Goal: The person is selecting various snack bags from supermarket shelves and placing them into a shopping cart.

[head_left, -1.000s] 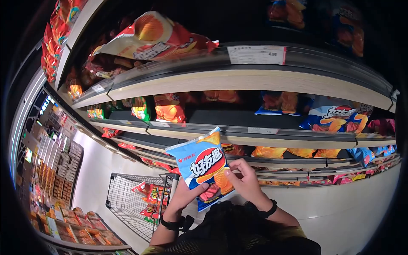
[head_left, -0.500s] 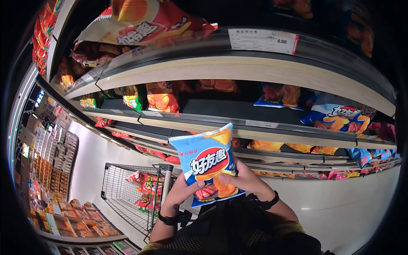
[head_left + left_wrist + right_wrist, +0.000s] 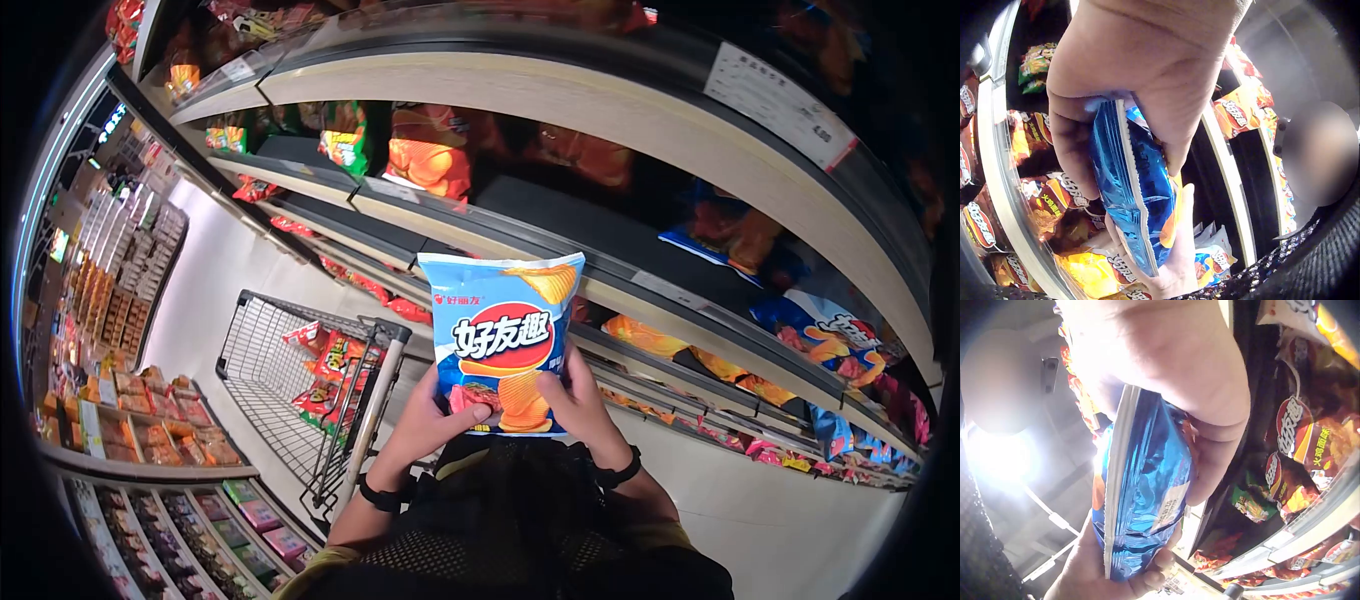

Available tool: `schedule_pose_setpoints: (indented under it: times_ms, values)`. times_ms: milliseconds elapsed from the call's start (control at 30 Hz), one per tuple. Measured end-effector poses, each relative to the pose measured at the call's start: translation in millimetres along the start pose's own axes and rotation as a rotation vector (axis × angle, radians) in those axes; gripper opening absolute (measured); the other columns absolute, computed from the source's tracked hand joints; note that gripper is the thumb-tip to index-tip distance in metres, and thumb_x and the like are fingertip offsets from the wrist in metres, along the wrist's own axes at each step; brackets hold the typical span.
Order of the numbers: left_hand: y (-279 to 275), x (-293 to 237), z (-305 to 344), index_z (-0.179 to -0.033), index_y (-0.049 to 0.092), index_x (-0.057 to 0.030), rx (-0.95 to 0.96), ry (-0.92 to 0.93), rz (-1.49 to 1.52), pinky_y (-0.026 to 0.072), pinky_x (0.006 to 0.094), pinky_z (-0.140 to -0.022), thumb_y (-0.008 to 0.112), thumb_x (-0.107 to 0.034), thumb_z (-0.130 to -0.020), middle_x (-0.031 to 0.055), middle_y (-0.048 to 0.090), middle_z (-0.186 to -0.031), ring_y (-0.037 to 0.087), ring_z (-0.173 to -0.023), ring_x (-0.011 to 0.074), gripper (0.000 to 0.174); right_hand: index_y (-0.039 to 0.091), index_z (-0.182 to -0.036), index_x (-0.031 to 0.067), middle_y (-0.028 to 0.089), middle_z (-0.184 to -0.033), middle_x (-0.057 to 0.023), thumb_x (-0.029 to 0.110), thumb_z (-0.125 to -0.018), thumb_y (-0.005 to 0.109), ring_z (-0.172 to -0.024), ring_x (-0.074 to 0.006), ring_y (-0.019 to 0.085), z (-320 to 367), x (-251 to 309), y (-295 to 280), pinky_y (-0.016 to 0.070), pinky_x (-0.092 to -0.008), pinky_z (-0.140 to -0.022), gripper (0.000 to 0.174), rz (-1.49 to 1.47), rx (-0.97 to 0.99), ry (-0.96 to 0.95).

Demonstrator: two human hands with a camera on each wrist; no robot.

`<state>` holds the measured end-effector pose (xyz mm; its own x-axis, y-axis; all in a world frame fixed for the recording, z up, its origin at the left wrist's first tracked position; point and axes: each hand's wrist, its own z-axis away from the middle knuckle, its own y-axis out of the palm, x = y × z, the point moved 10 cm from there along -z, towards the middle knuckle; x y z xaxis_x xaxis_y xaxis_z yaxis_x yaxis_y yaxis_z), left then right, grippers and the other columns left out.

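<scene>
A blue bag of potato chips [image 3: 500,335] is held upright in front of the body, its printed front facing up at the head camera. The left hand [image 3: 432,420] grips its lower left side, thumb on the front and fingers behind. On the lower right side the right hand [image 3: 580,400] grips it the same way, its thumb over the pictured chip. Both wrist views show the bag's crimped bottom seam [image 3: 1135,169] edge-on, with the left hand [image 3: 1129,81] and the right hand [image 3: 1166,369] around its sides.
A wire shopping cart [image 3: 290,370] with several red snack bags [image 3: 335,375] stands to the left. Store shelves [image 3: 560,90] with snack bags and a price tag [image 3: 780,105] run across the front. Low display bins [image 3: 160,430] stand at the far left.
The head view has tilted and turned, so the shelves slant and the cart appears higher. The bag has straightened upright, and the right thumb has come down flat onto its front.
</scene>
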<state>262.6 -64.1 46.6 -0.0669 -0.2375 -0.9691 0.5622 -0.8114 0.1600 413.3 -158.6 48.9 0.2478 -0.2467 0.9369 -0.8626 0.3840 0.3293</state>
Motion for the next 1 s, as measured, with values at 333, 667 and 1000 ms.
schedule_pose_setpoints:
  times_ms: [333, 667, 1000]
  values:
    - [-46.1, -18.7, 14.3, -0.140, 0.043, 0.0009, -0.071, 0.040, -0.053, 0.0540, 0.0340, -0.097, 0.078, -0.010, -0.088, 0.0106, 0.061, -0.129, 0.063, -0.115, 0.0180, 0.063, 0.049, -0.135, -0.0005, 0.061, -0.125, -0.0062, 0.016, -0.101, 0.062, -0.114, -0.0114, 0.057, -18.8, -8.1, 41.8, 0.0454, -0.0301, -0.101, 0.040, -0.029, -0.036, 0.002]
    - [-140.4, -38.6, 60.7, -0.145, 0.041, 0.0014, -0.052, 0.067, 0.013, 0.0477, 0.0341, -0.104, 0.077, -0.014, -0.088, 0.0099, 0.057, -0.135, 0.057, -0.121, 0.0174, 0.069, 0.042, -0.142, -0.0015, 0.056, -0.134, -0.0077, 0.016, -0.102, 0.060, -0.120, -0.0123, 0.053, -21.9, -30.1, 142.2, 0.0419, -0.0305, -0.105, 0.048, 0.025, -0.065, -0.001]
    - [-233.9, -15.4, 97.4, -0.149, 0.034, 0.0020, -0.007, 0.094, 0.072, 0.0458, 0.0346, -0.107, 0.074, -0.016, -0.092, 0.0103, 0.055, -0.137, 0.056, -0.123, 0.0161, 0.071, 0.042, -0.140, -0.0025, 0.058, -0.134, -0.0095, 0.017, -0.094, 0.071, -0.121, -0.0161, 0.056, -23.7, -99.4, 240.1, 0.0449, -0.0339, -0.105, 0.057, 0.076, 0.182, 0.257]
